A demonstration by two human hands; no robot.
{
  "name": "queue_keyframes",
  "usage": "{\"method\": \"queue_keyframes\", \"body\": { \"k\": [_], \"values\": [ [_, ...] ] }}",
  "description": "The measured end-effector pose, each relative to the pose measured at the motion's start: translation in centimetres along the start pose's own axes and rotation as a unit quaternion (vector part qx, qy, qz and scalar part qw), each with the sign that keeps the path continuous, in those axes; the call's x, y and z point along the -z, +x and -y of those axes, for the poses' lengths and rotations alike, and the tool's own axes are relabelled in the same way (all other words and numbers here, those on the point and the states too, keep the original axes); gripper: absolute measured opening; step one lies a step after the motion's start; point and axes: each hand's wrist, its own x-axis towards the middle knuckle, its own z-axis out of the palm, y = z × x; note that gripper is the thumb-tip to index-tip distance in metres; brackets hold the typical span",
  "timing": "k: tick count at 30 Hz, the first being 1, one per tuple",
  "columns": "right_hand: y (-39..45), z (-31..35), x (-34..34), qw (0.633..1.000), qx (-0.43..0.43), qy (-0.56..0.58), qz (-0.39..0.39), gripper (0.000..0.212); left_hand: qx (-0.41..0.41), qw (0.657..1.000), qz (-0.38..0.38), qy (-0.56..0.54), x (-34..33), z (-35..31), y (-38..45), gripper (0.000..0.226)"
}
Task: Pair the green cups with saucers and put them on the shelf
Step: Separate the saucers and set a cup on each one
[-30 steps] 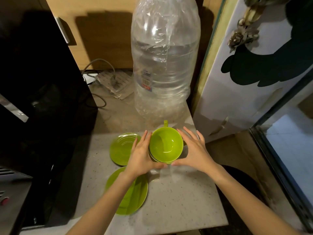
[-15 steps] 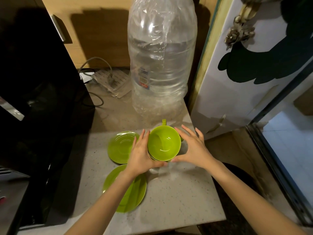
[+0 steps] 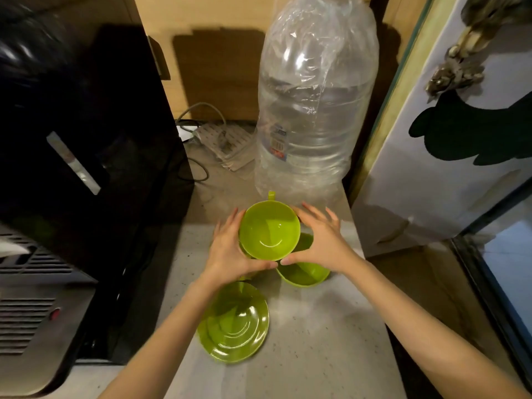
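Speckled table (image 3: 316,341) carries a saucer (image 3: 234,323) nearest, straight below the left hand (image 3: 230,251). Beyond it, both hands, left and right hand (image 3: 322,243), clasp a lifted cup (image 3: 269,230), handle pointing away; a second cup (image 3: 305,272) sits beneath, by the bottle (image 3: 313,105).

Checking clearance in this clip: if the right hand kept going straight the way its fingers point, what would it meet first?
The right hand, holding the green cup together with the left hand, points up and away. The big clear water bottle looks first in line, though depth is unclear.
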Motion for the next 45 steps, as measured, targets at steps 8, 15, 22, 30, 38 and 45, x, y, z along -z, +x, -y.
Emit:
{"method": "queue_keyframes", "body": {
  "k": [8, 15, 22, 30, 38, 45],
  "values": [
    [2.9, 1.9, -2.8, 0.997, 0.026, -0.003, 0.072, 0.103, 0.061, 0.995, 0.032, 0.066, 1.8, 3.1, -0.5, 0.127],
    [4.6, 0.8, -5.0, 0.990, 0.038, -0.049, 0.130, 0.106, 0.091, 0.994, 0.041, 0.052, 1.3, 5.0, -0.8, 0.117],
    [5.1, 0.6, -5.4, 0.986, 0.045, -0.068, 0.147, 0.112, 0.108, 0.992, 0.043, 0.048, 0.8, 6.0, -0.8, 0.114],
    [4.8, 1.1, -5.1, 0.983, 0.043, -0.070, 0.163, 0.105, 0.117, 0.990, 0.049, 0.058, 0.9, 6.2, -0.9, 0.114],
    [3.7, 1.3, -4.2, 0.983, 0.014, -0.068, 0.167, 0.113, 0.131, 0.989, 0.062, 0.039, 1.0, 4.7, -1.4, 0.142],
    [0.2, -0.1, -0.2, 0.993, -0.072, -0.021, 0.090, 0.101, -0.019, 1.000, -0.012, -0.016, -1.7, 0.1, -2.2, 0.119]
  ]
}}
